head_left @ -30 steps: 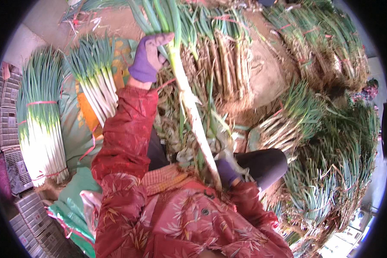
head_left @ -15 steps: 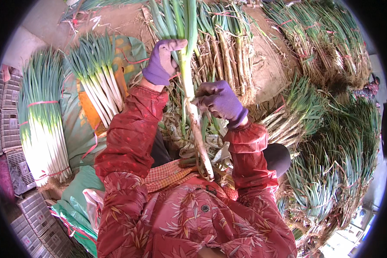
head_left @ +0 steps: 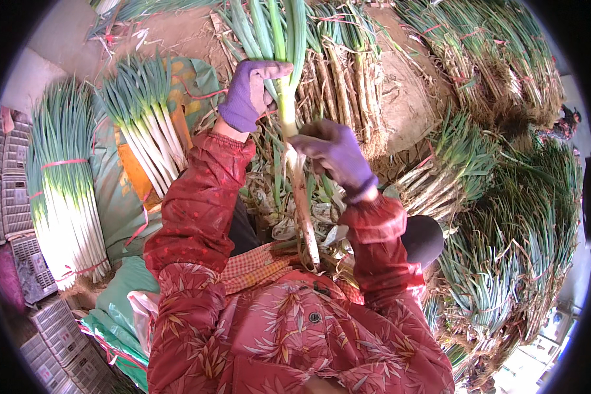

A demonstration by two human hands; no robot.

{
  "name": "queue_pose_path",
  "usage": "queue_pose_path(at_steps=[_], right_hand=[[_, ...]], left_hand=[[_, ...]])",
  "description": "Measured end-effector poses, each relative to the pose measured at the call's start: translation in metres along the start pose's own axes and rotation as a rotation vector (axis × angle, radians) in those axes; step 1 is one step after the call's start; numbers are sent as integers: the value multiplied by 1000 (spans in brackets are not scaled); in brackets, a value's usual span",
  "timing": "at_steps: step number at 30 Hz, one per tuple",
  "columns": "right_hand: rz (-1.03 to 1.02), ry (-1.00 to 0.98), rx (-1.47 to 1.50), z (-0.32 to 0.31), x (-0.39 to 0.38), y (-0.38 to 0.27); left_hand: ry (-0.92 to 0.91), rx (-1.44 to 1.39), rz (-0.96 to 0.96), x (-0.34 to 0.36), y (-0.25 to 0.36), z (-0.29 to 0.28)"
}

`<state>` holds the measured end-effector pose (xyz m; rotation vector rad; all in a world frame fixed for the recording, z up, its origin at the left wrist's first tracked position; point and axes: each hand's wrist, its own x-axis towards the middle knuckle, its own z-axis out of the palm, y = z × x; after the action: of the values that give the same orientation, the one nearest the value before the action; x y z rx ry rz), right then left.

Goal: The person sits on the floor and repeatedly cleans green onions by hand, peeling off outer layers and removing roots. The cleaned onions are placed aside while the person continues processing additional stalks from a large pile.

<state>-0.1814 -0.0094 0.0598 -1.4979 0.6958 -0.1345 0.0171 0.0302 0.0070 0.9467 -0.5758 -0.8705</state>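
a firm hold above, a blurred touch below

the left hand in a purple knitted glove [head_left: 247, 97] has its fingers clamped on a long, thick green onion [head_left: 287, 117], right where the broad leaves fan out from the pale upper shaft. the onion is near upright in front of the body, its brown-skinned lower part above the lap, the tip near a red-and-yellow checked cloth [head_left: 255, 266]. the right hand in a matching purple glove [head_left: 338, 155] is at the shaft just below the left, fingers bent; whether they pinch the skin i cannot tell (the hand is smeared by motion).

the likeliest trouble, i judge, is a tear: a hard tug on the outer layer could split the shaft or strip sound flesh along with it. a squeeze too tight above could crease or snap the leaves, while a slack one might let the onion twist or slide onto the tangled heap of pale leaf scraps [head_left: 285, 228] beneath. the low tip might also catch on the cloth.
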Motion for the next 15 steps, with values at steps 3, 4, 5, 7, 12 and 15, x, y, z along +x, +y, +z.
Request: queue_pose_path(at_steps=[3, 4, 5, 7, 12, 15], right_hand=[[-39, -43, 185, 0, 18, 6], [-43, -45, 193, 1, 18, 6], [-47, -47, 201, 2, 18, 6], [-77, -61, 250, 1, 21, 10], [-37, 50, 77, 8, 12, 7], [-207, 172, -155, 11, 7, 20]], left_hand=[[-68, 302, -75, -4, 13, 4], [-59, 228, -58, -3, 9, 1], [-49, 155, -40, 1, 3, -2], [67, -94, 70, 1, -7, 7], [-19, -72, -42, -2, -1, -3], [-16, -59, 66, -6, 1, 4]])
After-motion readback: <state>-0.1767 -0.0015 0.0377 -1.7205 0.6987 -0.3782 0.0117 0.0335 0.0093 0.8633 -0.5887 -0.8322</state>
